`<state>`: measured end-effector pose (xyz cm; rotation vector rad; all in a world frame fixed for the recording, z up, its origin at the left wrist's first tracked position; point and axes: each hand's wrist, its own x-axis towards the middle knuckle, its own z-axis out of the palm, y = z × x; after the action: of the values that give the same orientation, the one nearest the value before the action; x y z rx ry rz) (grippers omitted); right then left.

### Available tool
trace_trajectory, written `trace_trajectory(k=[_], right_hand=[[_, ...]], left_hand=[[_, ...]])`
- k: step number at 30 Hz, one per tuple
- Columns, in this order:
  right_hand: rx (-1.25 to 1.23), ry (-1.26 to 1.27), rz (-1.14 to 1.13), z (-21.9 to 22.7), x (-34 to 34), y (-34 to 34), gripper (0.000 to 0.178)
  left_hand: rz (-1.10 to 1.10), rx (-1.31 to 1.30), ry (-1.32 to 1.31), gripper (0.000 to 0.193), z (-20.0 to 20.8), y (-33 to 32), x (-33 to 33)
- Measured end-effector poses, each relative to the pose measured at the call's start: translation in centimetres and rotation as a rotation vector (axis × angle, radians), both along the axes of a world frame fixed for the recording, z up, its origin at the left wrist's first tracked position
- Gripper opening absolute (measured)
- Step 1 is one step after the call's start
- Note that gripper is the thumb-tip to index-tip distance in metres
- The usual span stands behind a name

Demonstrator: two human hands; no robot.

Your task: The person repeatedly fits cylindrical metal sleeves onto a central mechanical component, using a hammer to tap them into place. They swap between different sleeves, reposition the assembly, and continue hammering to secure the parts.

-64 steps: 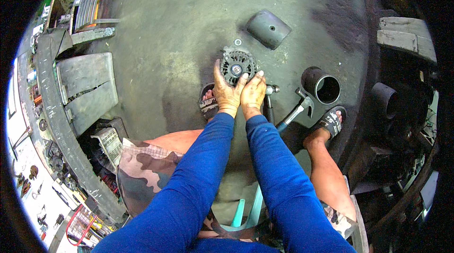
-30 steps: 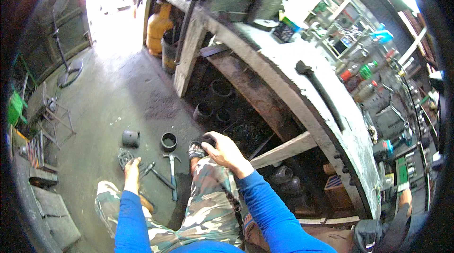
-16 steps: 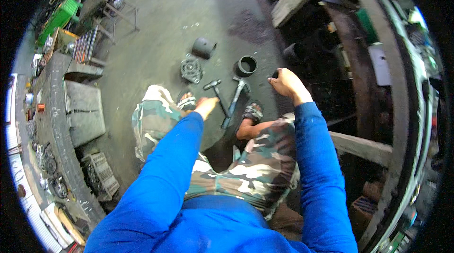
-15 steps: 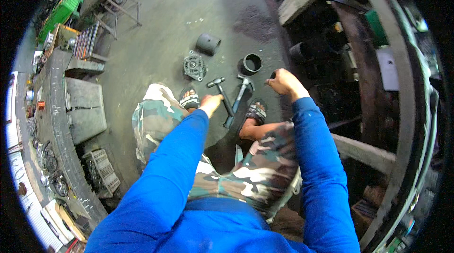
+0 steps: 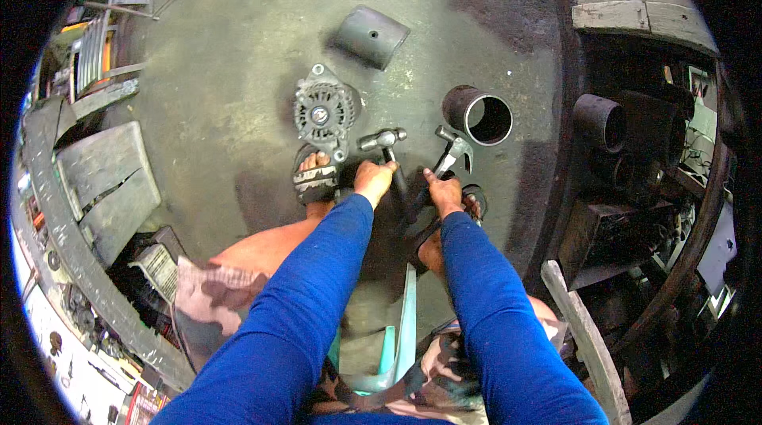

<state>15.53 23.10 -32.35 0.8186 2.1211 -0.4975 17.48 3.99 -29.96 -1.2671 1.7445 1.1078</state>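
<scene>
The left hand (image 5: 373, 180) has its fingers curled shut around the dark handle of a steel ball-peen hammer (image 5: 386, 149), whose grey head lies on the concrete floor (image 5: 238, 52) just beyond the fingertips. The right hand (image 5: 443, 191) is clamped on the handle of a second steel hammer with a wedge-shaped head (image 5: 452, 151), the head pointing up and away from its knuckles. To the left of the left hand's fingers, near but apart, rests a round grey cast-metal alternator (image 5: 324, 111). Beyond the right hand's fingers stands a short black metal pipe sleeve (image 5: 478, 114), open end showing. Farther off, past both hands, lies a curved grey metal cover (image 5: 371, 35).
</scene>
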Motion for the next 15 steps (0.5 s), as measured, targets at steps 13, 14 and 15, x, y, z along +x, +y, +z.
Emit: trace_trajectory(k=[13, 14, 15], right_hand=[[0.015, 0.021, -0.110, -1.0, 2.7, 5.0, 0.032], [-0.164, -0.010, -0.298, 1.8, 1.7, 5.2, 0.028], [-0.418, -0.080, -0.465, 5.4, 0.7, 5.8, 0.026]], left_hand=[[0.137, 0.077, 0.145, 0.034, 2.6, 2.2, 1.7], [0.213, 0.170, 0.151, 0.032, 4.1, 1.7, 1.9], [0.280, 0.257, 0.124, 0.031, 5.8, 1.4, 2.0]])
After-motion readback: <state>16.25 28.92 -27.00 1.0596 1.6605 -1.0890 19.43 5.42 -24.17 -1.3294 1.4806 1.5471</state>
